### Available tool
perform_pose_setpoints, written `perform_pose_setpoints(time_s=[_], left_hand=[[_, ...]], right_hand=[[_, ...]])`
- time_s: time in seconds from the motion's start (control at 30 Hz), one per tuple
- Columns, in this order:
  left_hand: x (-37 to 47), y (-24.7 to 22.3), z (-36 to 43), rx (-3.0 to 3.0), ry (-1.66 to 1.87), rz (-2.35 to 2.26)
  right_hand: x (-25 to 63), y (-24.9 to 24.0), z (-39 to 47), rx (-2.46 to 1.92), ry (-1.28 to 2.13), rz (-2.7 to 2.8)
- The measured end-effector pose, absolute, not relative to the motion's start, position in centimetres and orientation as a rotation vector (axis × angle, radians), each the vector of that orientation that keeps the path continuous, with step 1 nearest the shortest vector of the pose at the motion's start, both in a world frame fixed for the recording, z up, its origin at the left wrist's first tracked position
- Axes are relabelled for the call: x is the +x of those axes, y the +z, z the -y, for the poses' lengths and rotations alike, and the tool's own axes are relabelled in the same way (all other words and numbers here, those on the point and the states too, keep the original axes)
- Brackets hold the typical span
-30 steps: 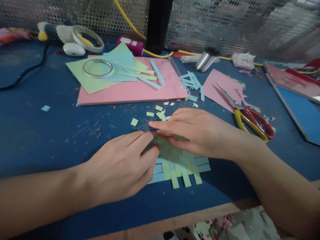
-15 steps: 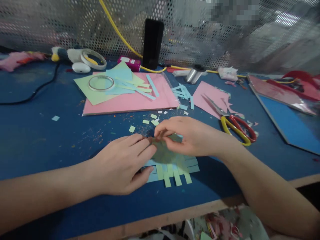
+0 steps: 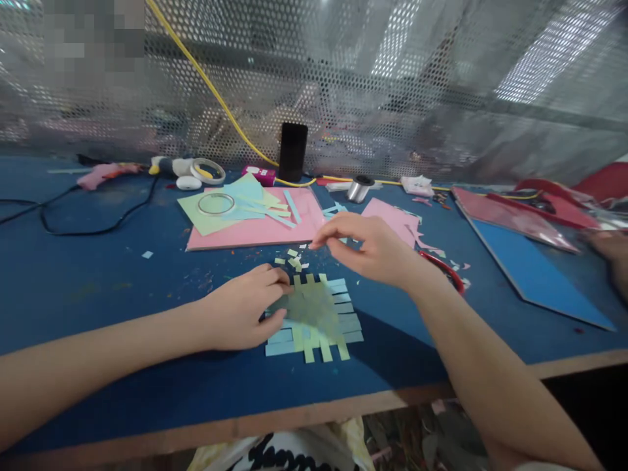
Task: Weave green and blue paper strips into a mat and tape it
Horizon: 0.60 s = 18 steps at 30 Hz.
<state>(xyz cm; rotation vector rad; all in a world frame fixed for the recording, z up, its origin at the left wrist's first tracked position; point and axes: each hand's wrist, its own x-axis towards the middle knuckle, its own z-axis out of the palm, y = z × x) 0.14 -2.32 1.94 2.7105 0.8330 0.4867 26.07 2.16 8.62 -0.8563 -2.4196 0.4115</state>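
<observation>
Left grip, thumb and fingers spread, hides the left side of the woven mat on the bench. Whether the right grip, near its far right corner, pinches anything, I cannot tell. Bench separates mat from wooden edge; green strips point there, blue strips sideways.

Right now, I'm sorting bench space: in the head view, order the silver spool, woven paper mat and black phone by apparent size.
1. Woven paper mat, nearest the camera
2. Black phone
3. Silver spool
</observation>
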Motion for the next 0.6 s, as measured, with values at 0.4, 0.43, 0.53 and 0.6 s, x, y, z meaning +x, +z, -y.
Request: perform_pose_setpoints(time_s=[0.4, 0.43, 0.53, 0.6], left_hand=[[1.8, 1.3, 2.1, 2.489, 0.697, -1.174], [1.8, 1.0, 2.3, 2.478, 0.723, -1.203], [1.6, 0.5, 2.7, 2.465, 0.756, -1.227], [1.4, 0.4, 2.6, 2.458, 0.761, -1.22]], right_hand=[[28.4, 4.3, -2.1, -1.239, 0.449, 2.355], [28.7, 4.3, -2.0, -1.245, 0.485, 2.352], [29.3, 4.6, -1.8, -1.241, 0.622, 2.387], [29.5, 4.7, -1.8, -1.25, 0.705, 2.417]])
